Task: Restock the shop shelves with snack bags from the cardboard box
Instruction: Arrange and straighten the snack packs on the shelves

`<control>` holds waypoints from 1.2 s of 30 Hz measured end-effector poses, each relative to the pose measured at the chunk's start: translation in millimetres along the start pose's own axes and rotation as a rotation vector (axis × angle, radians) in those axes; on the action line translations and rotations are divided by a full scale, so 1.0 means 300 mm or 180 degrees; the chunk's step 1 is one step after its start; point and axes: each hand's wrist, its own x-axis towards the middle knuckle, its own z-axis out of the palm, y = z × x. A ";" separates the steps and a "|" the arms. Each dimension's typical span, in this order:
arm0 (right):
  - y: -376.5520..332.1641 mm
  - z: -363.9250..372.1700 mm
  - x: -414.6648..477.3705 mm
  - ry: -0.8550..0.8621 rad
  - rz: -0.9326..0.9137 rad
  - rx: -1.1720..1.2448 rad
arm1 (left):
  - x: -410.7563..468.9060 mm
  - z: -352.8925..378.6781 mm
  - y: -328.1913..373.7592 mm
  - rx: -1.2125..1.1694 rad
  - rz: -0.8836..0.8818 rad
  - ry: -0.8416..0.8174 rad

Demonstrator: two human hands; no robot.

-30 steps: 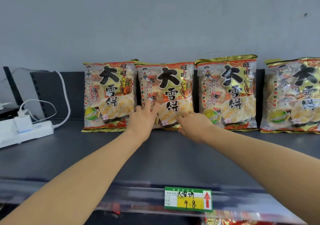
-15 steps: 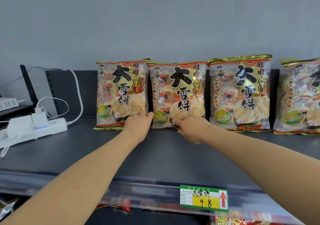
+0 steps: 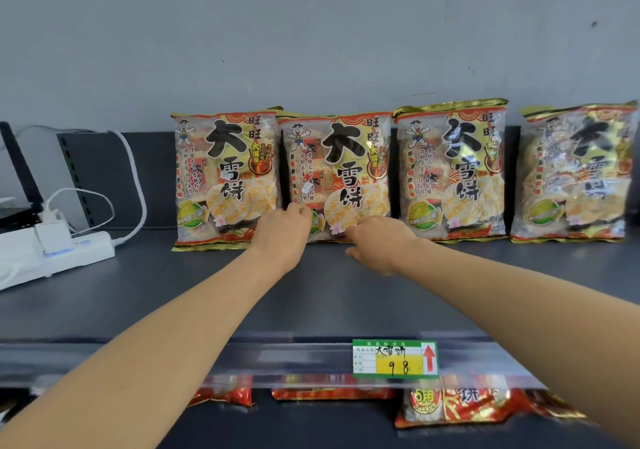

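Several yellow-and-red snack bags stand upright in a row at the back of the dark shelf [image 3: 173,293]. Both my hands are at the bottom of the second bag from the left [image 3: 341,171]. My left hand [image 3: 284,237] touches its lower left corner, beside the leftmost bag [image 3: 225,178], with fingers stretched forward. My right hand [image 3: 377,244] has its fingers curled at the bag's bottom edge and pinches it. The fingertips of both hands are partly hidden against the bag. No cardboard box is in view.
Two more bags [image 3: 450,171] [image 3: 575,175] stand to the right. A white power strip [image 3: 52,254] with plugs and cables lies at the shelf's left end. A green price tag [image 3: 394,358] sits on the front rail. Red snack bags [image 3: 460,407] lie on the shelf below.
My left hand slid down from the bag's face to its lower left corner. My right hand stayed at the bottom edge. The bag now stands straighter, level with its neighbours.
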 end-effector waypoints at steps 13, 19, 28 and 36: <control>0.081 -0.109 -0.450 0.0285 0.0612 -0.0791 | -0.149 -0.260 0.267 -0.0417 0.1045 0.1240; 0.155 -0.103 -0.763 0.0357 0.1064 -0.0693 | -0.301 -0.381 0.476 -0.0606 0.1599 0.1714; 0.275 0.065 -1.455 -0.0280 0.1869 -0.0657 | -0.621 -0.466 1.068 -0.1328 0.2761 0.1500; 0.307 0.431 -1.976 -0.1490 0.2202 -0.0438 | -0.933 -0.392 1.574 -0.1091 0.3147 -0.0197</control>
